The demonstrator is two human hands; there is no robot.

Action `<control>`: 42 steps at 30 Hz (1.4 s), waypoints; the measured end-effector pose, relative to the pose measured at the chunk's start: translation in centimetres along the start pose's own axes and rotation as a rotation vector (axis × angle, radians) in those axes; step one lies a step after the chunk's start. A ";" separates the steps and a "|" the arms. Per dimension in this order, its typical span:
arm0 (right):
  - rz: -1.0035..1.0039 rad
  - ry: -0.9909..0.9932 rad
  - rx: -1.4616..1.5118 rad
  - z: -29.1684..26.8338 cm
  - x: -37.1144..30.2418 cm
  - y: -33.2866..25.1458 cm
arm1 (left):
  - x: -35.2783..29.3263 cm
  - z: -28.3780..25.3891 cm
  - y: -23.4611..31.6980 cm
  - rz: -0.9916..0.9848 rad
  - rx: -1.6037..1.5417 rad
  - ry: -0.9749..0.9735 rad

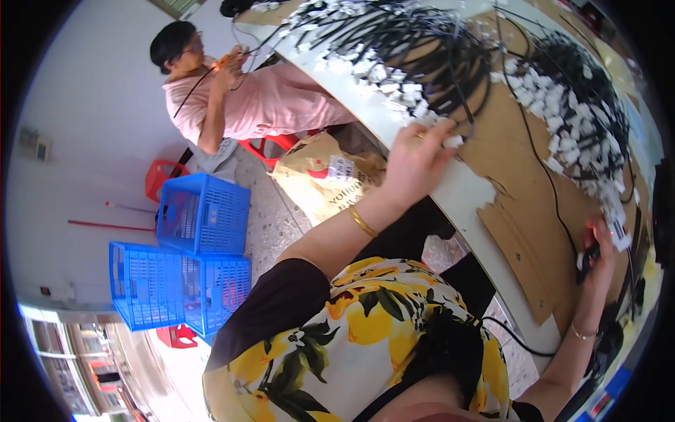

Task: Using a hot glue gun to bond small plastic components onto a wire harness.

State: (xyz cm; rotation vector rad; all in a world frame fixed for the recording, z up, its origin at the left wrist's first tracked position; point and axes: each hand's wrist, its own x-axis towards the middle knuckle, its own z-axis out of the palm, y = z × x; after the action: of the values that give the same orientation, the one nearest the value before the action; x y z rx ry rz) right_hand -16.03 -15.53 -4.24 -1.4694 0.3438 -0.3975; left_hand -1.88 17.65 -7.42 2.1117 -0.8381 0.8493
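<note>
**Two hands at a cable-strewn table**

Left hand (416, 158): stretched out to the near edge of the table (464, 190), fingers curled down onto a small white connector (453, 141) at the fringe of a cable pile; closed loosely on it, apparently pinching, though the fingertips are partly hidden. Gold bangle (363, 222) on the wrist.

Right hand (599, 250): low at the right, closed around a small black-and-red item (589, 254), possibly a tool or plug; too blurred to tell which. Thin bracelet (582, 333) on that wrist. A single black cable (545, 169) running across the cardboard toward this hand.

Left pile (415, 49): black cables in loops with white connectors along the near rim, just beyond the left hand.

Right pile (583, 105): more black cables with a band of white connectors trailing down toward the right hand.

Cardboard sheet (513, 176): brown, torn at the edges, lying flat on the white table under and between the piles.

Floor, left of the table: tan sack (316, 183) lying beside the table edge; stacked blue plastic crates (197, 246); red stool (160, 176).

Far left: another person (232, 98) in pink, seated, both hands raised with a thin cable, well apart from the wearer's hands.
</note>
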 end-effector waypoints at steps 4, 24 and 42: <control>0.010 -0.077 0.058 0.3 0.7 -0.4 | -0.5 -0.5 0.0 -0.116 -0.082 -0.007; 0.041 -0.142 0.169 1.1 1.2 -0.9 | -0.4 0.9 -1.4 -0.153 -0.167 0.024; 0.086 -0.176 0.147 1.7 0.5 -1.0 | -0.9 -1.4 -0.3 -0.116 -0.144 0.073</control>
State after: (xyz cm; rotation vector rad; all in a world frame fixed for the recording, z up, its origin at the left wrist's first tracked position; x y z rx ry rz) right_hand -14.87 -14.29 -3.09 -1.3298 0.2309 -0.2177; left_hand -2.53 19.16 -7.47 1.9712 -0.7098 0.7765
